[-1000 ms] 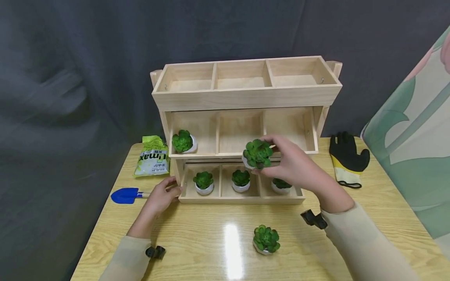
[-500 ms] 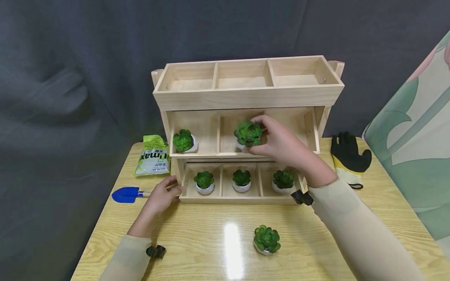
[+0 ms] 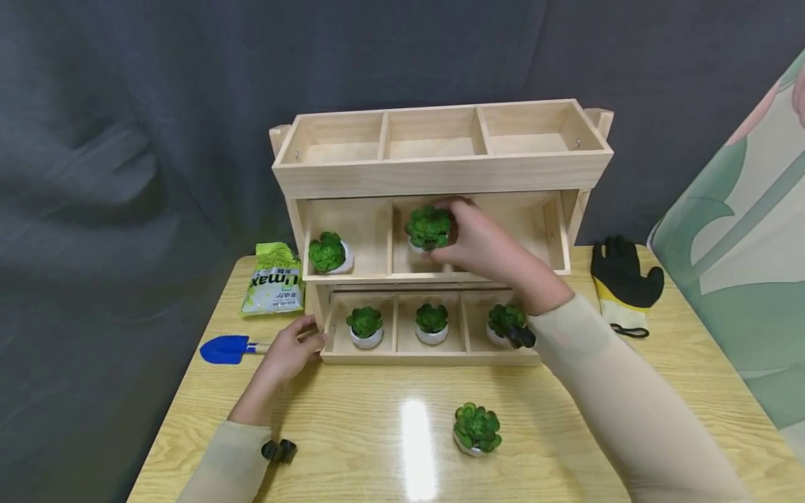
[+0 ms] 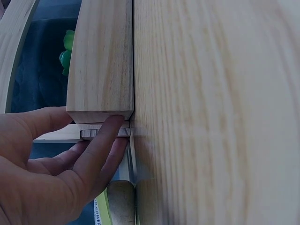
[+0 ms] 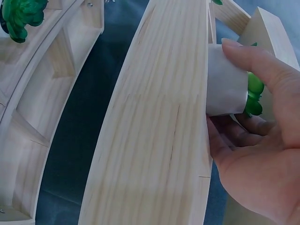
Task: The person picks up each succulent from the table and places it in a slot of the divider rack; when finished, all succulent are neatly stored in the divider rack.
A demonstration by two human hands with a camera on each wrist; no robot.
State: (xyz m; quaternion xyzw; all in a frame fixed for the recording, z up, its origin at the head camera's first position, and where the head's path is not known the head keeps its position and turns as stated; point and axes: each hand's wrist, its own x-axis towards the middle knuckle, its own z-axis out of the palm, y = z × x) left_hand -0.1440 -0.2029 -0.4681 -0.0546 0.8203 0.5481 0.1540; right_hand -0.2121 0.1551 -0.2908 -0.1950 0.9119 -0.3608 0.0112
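My right hand (image 3: 481,241) grips a small potted succulent (image 3: 429,225) by its white pot (image 5: 227,79), thumb on one side and fingers on the other. The plant is at the middle compartment of the middle tier of a three-tier wooden planter shelf (image 3: 440,180). Whether its pot touches the compartment floor I cannot tell. At the shelf's lower left corner my left hand (image 3: 291,353) holds the end of the bottom tier (image 4: 101,70), thumb and fingers on either side of the wood. Another potted succulent (image 3: 330,253) leans in the middle tier's left compartment.
Three potted succulents, one (image 3: 365,325) at the left, sit in the bottom tier. One more succulent (image 3: 476,427) stands on the table (image 3: 339,426). A blue trowel (image 3: 225,349) and a green-white bag (image 3: 273,279) lie left, a black-yellow glove (image 3: 625,279) right.
My right hand has carried the succulent up and to the left, from in front of the shelf into the middle tier's middle compartment. The left hand has stayed at the corner.
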